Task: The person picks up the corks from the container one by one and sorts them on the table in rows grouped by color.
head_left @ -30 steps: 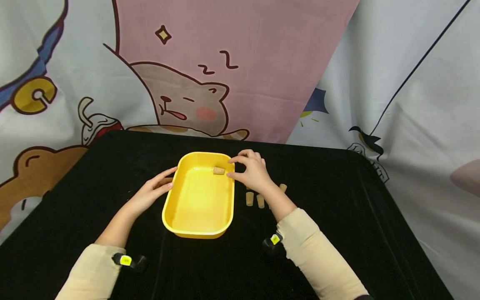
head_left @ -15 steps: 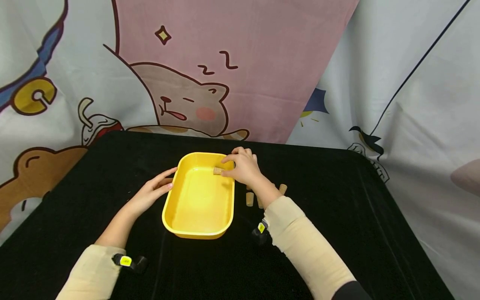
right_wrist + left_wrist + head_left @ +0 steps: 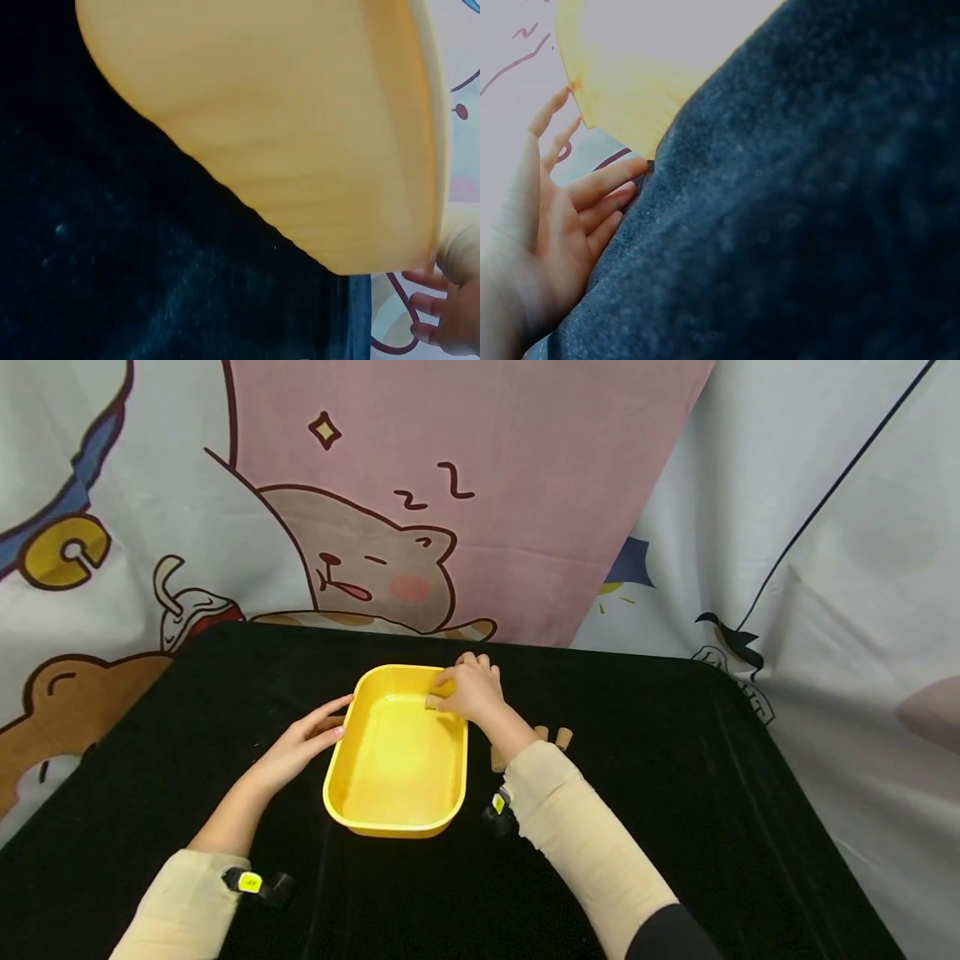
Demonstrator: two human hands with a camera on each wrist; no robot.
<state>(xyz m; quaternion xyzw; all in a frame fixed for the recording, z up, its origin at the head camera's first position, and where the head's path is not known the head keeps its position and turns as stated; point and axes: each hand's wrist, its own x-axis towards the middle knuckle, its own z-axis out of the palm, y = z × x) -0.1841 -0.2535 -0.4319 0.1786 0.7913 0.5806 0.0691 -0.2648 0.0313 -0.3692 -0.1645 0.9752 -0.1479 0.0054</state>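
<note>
A yellow plastic tray (image 3: 397, 760) sits on the black cloth. My left hand (image 3: 303, 739) is at its left wall, its extended fingers touching the rim; in the left wrist view the fingertips (image 3: 635, 166) meet the tray's edge. My right hand (image 3: 474, 689) reaches over the far right rim into the tray. A small cork (image 3: 432, 702) lies inside, its right end overlapped by the thumb, while the index fingertip shows a little beyond it. In the right wrist view the tray wall (image 3: 262, 112) hides part of the right hand (image 3: 454, 315).
Several more corks lie on the cloth right of the tray, among them one cork (image 3: 564, 738) standing apart and another cork (image 3: 497, 759) partly behind the right forearm. A printed curtain (image 3: 525, 485) hangs behind the table's far edge.
My right hand has moved left, from the tray's right rim to the cork inside, and its forearm now covers some of the corks on the cloth. The left hand has stayed put.
</note>
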